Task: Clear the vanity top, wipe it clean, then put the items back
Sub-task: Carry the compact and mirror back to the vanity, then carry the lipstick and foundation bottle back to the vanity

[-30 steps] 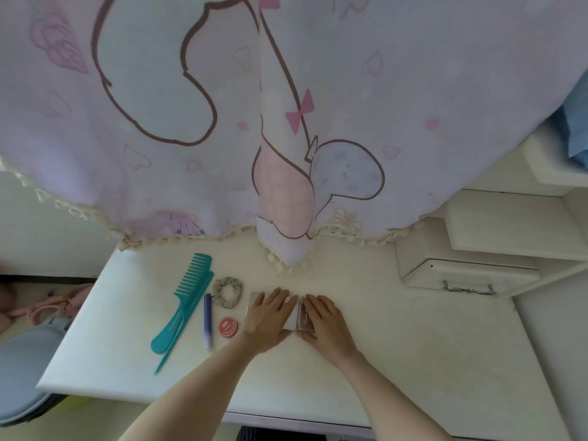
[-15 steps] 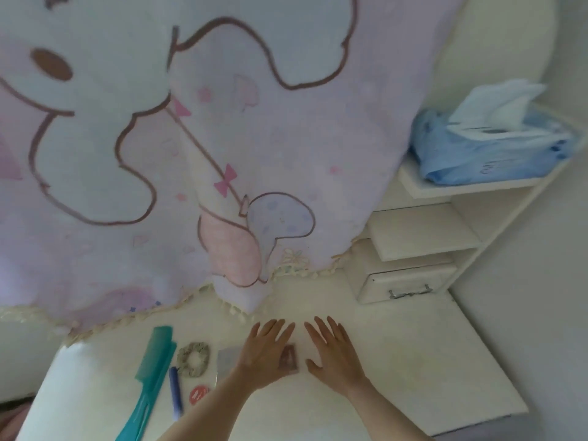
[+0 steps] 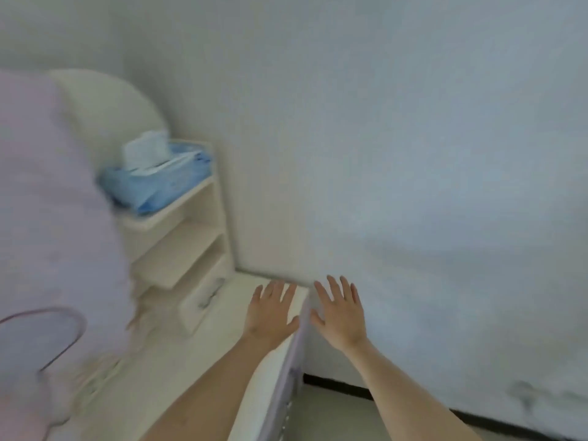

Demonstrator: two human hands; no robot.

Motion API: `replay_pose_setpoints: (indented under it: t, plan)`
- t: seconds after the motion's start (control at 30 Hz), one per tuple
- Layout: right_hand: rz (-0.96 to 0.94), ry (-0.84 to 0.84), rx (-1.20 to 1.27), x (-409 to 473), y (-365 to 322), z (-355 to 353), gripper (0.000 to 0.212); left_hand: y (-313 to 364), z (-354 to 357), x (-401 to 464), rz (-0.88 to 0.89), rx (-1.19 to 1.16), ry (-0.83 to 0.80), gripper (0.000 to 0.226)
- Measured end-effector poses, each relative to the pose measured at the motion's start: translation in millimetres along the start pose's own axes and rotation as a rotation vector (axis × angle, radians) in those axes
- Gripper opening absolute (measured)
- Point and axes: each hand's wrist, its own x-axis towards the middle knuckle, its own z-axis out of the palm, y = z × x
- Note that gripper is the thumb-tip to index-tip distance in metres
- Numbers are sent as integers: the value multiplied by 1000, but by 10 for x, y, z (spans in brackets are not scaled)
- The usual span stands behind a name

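Both your hands are empty, fingers spread wide apart and flat. Your left hand point(image 3: 273, 310) hovers over the near right corner of the table point(image 3: 197, 370); your right hand point(image 3: 340, 310) is already past the table edge, in front of the bare wall point(image 3: 413, 154). Nothing lies under or between your fingers, and this view shows no small items on the table.

What you can reach for wiping is the blue tissue pack point(image 3: 152, 183), up and to the left of your left fingertips, on the top shelf point(image 3: 171, 211) of the small rack. Expect it to be light, soft and crinkly: the wrapper will likely give and slide if you squeeze it. One white tissue point(image 3: 144, 149) stands out of the top slot. Pinch that sheet low, near the slot, and steady the pack with your other fingers, or the whole pack may lift with it. The sheet is thin and should tear easily, so pull straight up. The picture is blurred, so finer detail is unclear.
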Motion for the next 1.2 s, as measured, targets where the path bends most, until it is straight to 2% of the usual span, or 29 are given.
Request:
replay_pose_setpoints:
  t: [0.13, 0.3, 0.37, 0.67, 0.9, 1.2]
  plan:
    - [300, 166, -113, -546, 1025, -714, 57, 1128, -574, 489, 251, -58, 184, 70]
    - [591, 253, -255, -1592, 2206, -1546, 56, 2797, -1209, 657, 571, -103, 302, 67]
    - [696, 287, -320, -2073, 2629, -1823, 57, 3470, -1402, 607, 702, -174, 376, 63]
    - [1136, 327, -544, -4341, 3984, -2741, 56, 6209, -1990, -230, 1109, -397, 486, 61]
    - [1369, 316, -618, -5383, 4770, -2967, 58, 7659, -2076, -387, 1309, -439, 480, 65]
    - [1606, 284, -600, -5776, 5963, -2905, 58, 9212, -1851, 163, 1453, -443, 396, 66]
